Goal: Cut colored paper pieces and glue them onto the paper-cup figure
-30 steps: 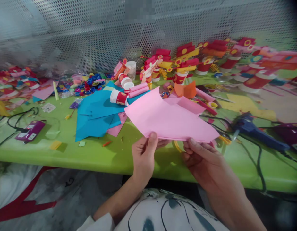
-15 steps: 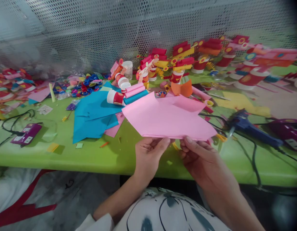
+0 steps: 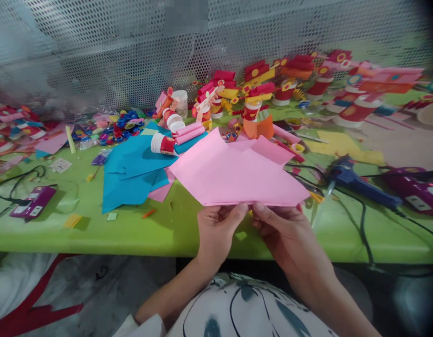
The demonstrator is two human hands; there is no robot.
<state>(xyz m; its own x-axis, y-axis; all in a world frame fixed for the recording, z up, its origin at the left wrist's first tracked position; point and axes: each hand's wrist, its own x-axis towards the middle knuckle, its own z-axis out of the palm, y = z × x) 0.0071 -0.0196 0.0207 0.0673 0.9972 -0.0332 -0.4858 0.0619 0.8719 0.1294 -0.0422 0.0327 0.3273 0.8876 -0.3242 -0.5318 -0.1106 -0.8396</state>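
A large sheet of pink paper (image 3: 237, 171) is held up over the front of the table, its near edge folded or rolled into a narrow strip. My left hand (image 3: 216, 234) pinches that edge near its middle, thumb on top and fingers beneath. Just to the right, my right hand (image 3: 286, 234) grips the same edge with its thumb close to the left thumb. Behind the sheet's left corner lies a red and white paper cup (image 3: 163, 143) beside pink paper rolls (image 3: 189, 133). Sheets of blue paper (image 3: 128, 180) rest to the left.
A blue glue gun (image 3: 364, 185) with a trailing cable lies right, near a purple power strip (image 3: 411, 189); another purple power strip (image 3: 33, 202) is at left. Several cup-and-paper models (image 3: 253, 110) stand along the perforated metal screen (image 3: 132, 56). Paper scraps dot the green table (image 3: 181, 229).
My right hand has slid slightly left along the pink paper's edge, closer to my left hand. The view has shifted a little, and both hands keep hold of the sheet.
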